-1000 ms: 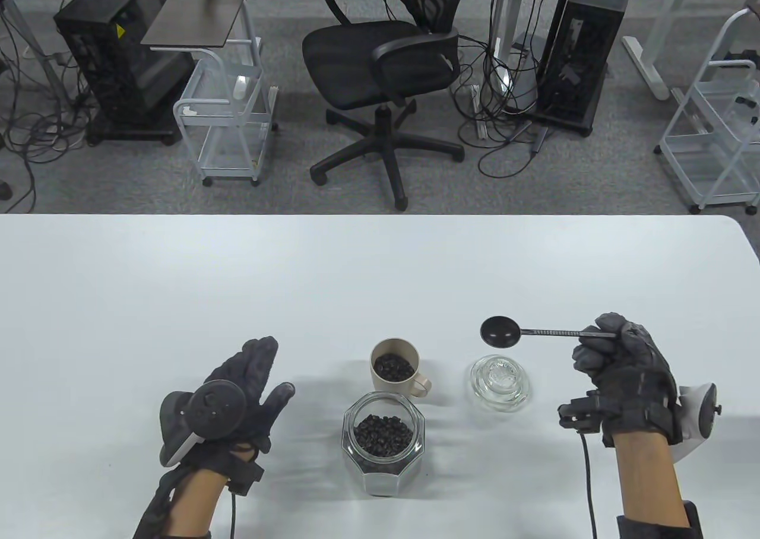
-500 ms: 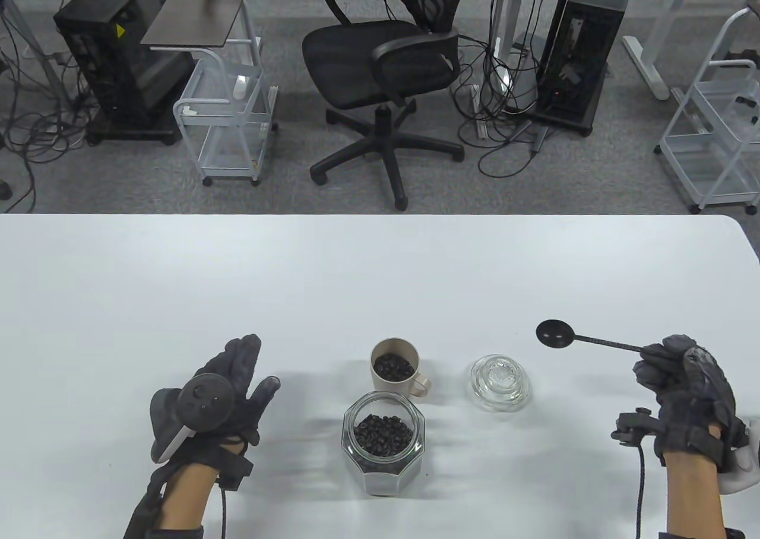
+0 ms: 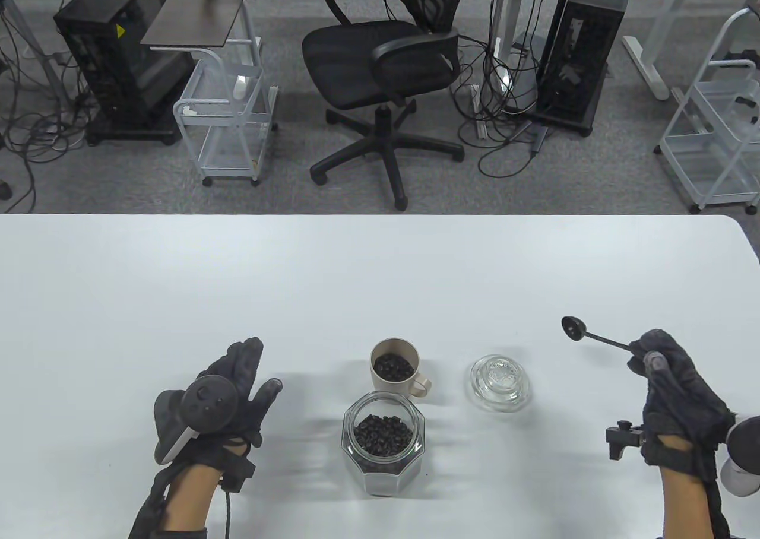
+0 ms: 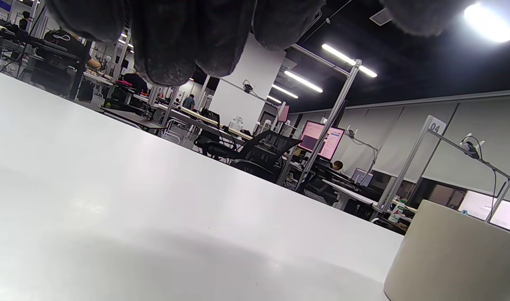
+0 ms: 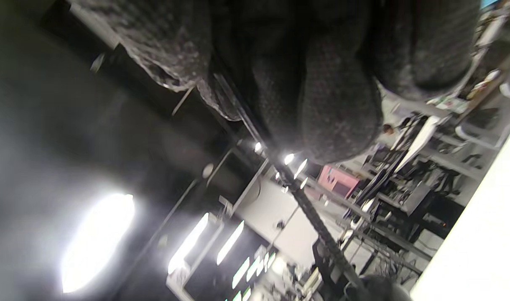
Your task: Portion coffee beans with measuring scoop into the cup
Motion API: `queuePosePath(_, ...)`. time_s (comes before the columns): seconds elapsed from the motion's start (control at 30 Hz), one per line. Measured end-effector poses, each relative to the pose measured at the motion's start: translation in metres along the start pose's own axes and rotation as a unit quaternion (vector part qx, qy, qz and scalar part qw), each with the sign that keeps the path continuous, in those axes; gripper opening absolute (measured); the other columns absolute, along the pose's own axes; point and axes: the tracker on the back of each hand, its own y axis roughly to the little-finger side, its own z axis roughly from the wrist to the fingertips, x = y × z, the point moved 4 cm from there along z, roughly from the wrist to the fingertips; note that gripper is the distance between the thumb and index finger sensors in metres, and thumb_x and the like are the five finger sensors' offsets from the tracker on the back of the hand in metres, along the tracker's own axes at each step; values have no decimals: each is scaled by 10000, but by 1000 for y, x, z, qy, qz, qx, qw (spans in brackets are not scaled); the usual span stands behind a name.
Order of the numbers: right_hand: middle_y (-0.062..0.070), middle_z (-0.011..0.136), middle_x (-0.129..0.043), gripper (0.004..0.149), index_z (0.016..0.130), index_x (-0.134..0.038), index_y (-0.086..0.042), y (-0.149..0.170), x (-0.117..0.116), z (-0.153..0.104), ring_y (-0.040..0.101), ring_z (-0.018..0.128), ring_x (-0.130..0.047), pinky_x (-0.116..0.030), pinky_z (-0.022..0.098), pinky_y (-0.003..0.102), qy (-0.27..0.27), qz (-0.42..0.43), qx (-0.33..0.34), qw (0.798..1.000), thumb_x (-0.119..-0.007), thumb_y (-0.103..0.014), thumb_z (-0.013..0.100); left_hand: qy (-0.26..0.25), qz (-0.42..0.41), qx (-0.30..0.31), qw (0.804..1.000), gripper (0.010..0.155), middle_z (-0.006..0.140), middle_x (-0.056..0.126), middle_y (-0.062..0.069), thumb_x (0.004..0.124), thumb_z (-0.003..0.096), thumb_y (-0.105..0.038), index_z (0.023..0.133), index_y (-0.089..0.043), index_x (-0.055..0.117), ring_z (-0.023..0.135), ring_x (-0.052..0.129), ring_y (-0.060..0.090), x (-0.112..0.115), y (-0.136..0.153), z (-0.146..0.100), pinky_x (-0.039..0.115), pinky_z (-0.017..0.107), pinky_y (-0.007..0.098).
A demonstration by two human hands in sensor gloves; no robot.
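A beige cup point(image 3: 394, 368) holding dark coffee beans stands at the table's centre front; its side point(image 4: 455, 255) shows in the left wrist view. Just in front of it a glass jar point(image 3: 383, 440) stands without its lid, beans inside. My right hand point(image 3: 668, 373) grips the handle of a black measuring scoop point(image 3: 575, 327) at the right, its bowl pointing up-left, with no beans visible in it. The scoop's handle point(image 5: 317, 225) runs out from under the fingers point(image 5: 334, 108) in the right wrist view. My left hand point(image 3: 237, 384) rests open on the table left of the jar, holding nothing.
The jar's glass lid point(image 3: 500, 381) lies on the table point(image 3: 356, 278) between the cup and my right hand. Beyond the far edge stand an office chair point(image 3: 386, 70), carts and computer towers.
My right hand has carried the scoop to the right, from above the glass lid to well past it, and turned over. My left hand has drifted slightly left.
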Motion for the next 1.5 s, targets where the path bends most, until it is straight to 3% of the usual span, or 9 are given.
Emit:
queuePosePath(0.1,266,822,-875,425,900,-827,-131,-9,-25,-2,509,654,-978,-730,500,670,-68,-72,40,994,-810,-278,502,2,-2,0,1000,843,1154,588,192,564,443,-676,1115,-174,474,1007,707,536,0,0,0,527,687,730)
queuePosePath(0.23,258,850,-859,421,901,-836,-160,-13,-47,-5,507,689,-969,-714,523,684,-119,-145,70,980,-818,-265,494,2,-7,0,1000,844,1153,589,195,566,444,-674,1115,-171,476,1004,708,539,0,1,0,528,687,729)
queuePosePath(0.4,252,871,-846,418,898,-847,-192,-6,-57,-7,515,713,-953,-695,534,701,-141,-201,72,967,-827,-263,487,14,-6,0,1000,842,1152,589,196,563,444,-676,1115,-174,472,1002,711,539,5,-1,1,531,686,727)
queuePosePath(0.7,252,897,-823,416,897,-852,-201,11,-66,-9,536,728,-921,-670,534,717,-165,-214,47,962,-830,-262,486,13,2,14,1000,845,1160,566,195,564,443,-676,1118,-178,464,1012,695,538,6,-10,1,529,689,726)
queuePosePath(1.0,238,925,-804,442,917,-834,-185,25,-84,-14,537,747,-911,-668,536,719,-213,-253,39,943,-841,-266,482,13,-1,9,1000,844,1157,568,199,564,444,-675,1117,-175,465,1011,696,537,5,-8,1,533,687,724)
queuePosePath(1.3,192,1004,-731,494,952,-793,-192,42,-104,-19,566,827,-836,-644,552,728,-285,-341,20,895,-869,-263,470,14,-4,7,1000,844,1156,571,201,564,444,-675,1116,-173,466,1007,700,539,6,-7,1,536,685,724)
queuePosePath(1.5,159,1054,-656,556,987,-744,-217,59,-120,-25,576,853,-802,-656,554,696,-346,-422,-7,838,-896,-286,457,14,-7,8,1000,844,1156,569,200,564,445,-674,1116,-173,465,1011,695,537,5,-7,1,535,686,723)
